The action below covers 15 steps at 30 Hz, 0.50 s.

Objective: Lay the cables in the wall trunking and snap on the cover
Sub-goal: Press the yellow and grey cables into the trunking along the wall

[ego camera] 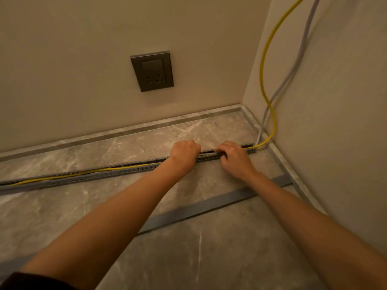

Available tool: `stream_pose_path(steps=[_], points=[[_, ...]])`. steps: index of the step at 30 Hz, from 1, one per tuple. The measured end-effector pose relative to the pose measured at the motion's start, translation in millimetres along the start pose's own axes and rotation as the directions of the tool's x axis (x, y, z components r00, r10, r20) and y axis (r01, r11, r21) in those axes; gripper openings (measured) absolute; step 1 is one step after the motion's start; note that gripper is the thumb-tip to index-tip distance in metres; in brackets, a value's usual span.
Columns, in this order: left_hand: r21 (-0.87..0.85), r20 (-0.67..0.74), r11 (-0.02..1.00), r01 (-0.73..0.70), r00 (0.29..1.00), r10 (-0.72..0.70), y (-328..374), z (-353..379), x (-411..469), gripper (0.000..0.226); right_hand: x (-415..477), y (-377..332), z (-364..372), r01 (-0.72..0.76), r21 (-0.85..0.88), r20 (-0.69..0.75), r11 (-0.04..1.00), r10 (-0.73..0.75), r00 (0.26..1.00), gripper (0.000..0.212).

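A long grey slotted trunking (100, 176) lies on the marble floor, running from the left edge towards the right corner. A yellow cable (264, 65) comes down the right wall and runs along inside the channel. A grey cable (297, 59) hangs beside it and drops to the trunking's right end. My left hand (184, 152) has its fingers curled over the trunking's top. My right hand (234, 156) sits just to its right, fingers curled onto the channel over the cables. The flat grey cover strip (209, 205) lies on the floor nearer me, under my right forearm.
A dark wall socket (152, 70) sits on the back wall above the floor. A stone skirting (125, 130) lines the wall base. The room corner (244, 105) closes off the right side. Marble floor stretches towards me.
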<state>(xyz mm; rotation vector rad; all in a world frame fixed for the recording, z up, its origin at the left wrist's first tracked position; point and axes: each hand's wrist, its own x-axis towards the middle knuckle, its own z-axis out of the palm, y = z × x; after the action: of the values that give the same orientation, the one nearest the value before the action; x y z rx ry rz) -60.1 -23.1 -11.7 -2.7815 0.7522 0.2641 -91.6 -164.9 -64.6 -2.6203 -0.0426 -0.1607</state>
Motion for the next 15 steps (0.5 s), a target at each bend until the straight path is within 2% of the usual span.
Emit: stream_pose_path(steps=[2,5,8,12,15], points=[[-0.004,-0.011,0.999,-0.050,0.999,0.050,11.4,-0.9,4.8,0.027,2.0,9.8,-5.4,-0.008,-0.014,0.012,1.000,0.008,1.000,0.033],[-0.003,-0.015,0.996,-0.084,0.996,0.084,22.3,3.8,9.8,0.026,5.3,13.5,-9.2,-0.007,0.022,0.009,1.000,0.006,1.000,0.030],[-0.018,-0.017,0.998,-0.067,0.998,0.067,17.9,5.0,14.7,0.025,1.9,21.2,-13.3,0.006,0.010,-0.009,1.000,-0.006,1.000,0.032],[-0.025,0.004,0.999,-0.025,1.000,0.025,0.3,5.6,16.5,0.026,2.8,44.5,-22.5,-0.082,-0.066,-0.102,0.994,0.075,0.992,0.024],[-0.017,0.013,1.000,0.013,1.000,-0.013,-16.4,9.9,13.4,0.025,8.3,49.9,-23.4,-0.092,-0.112,-0.057,0.989,0.086,0.995,0.028]])
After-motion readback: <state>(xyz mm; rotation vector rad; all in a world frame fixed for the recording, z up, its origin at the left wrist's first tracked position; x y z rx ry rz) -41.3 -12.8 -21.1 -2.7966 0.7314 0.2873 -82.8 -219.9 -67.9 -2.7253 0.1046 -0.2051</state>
